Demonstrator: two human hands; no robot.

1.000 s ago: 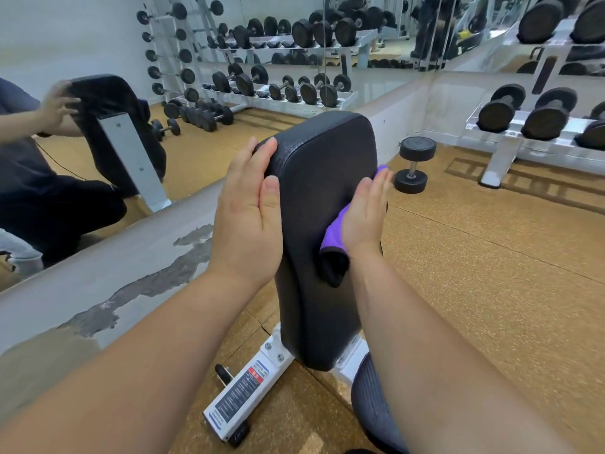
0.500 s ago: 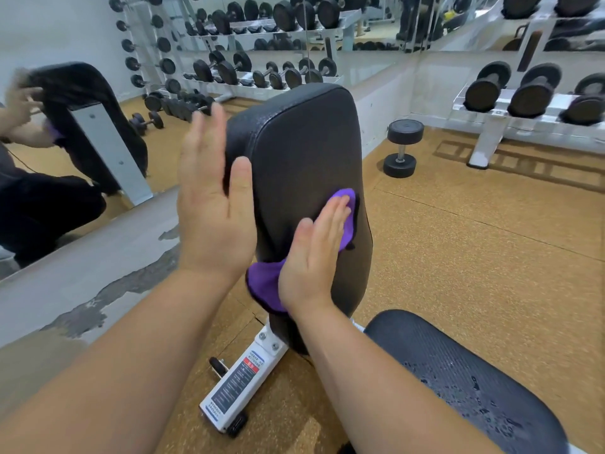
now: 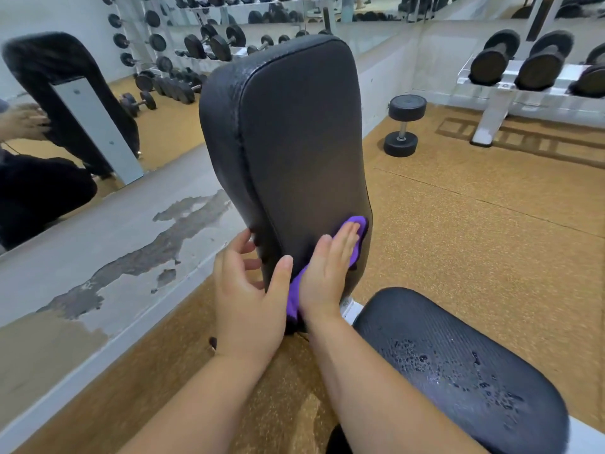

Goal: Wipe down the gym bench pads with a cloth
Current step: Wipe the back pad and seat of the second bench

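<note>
Pressing flat, the right hand [image 3: 322,280] lies on the lower front face of the upright black textured vinyl backrest pad [image 3: 294,142]. Its fingers [image 3: 345,239] are straight and close together, curled round nothing. Under them is the small purple cloth [image 3: 358,221] — it peeks out just past the fingertips near the pad's right edge. A second fold trails out beneath the heel of the palm toward the pad's bottom end.

The left hand [image 3: 245,296] sits just beside the right, at the pad's left edge. Its thumb [image 3: 284,271] lies straight along the front face. The other fingers are spread and loosely bent against the pad's side wall. They look relaxed rather than clamped.

Below the right wrist, beside the forearm, is the rounded black ribbed seat pad [image 3: 458,348], its surface dotted with water droplets. Well beyond the right fingertips a black round-headed dumbbell [image 3: 405,126] stands on end on the speckled tan cork floor [image 3: 491,231]. Farther off, a white metal rack [image 3: 491,103] carries more dumbbells. Past the left fingers runs a grey wall base with peeling paint [image 3: 131,257] under a wall mirror [image 3: 163,139] — it reflects the pad's back and a hand.
</note>
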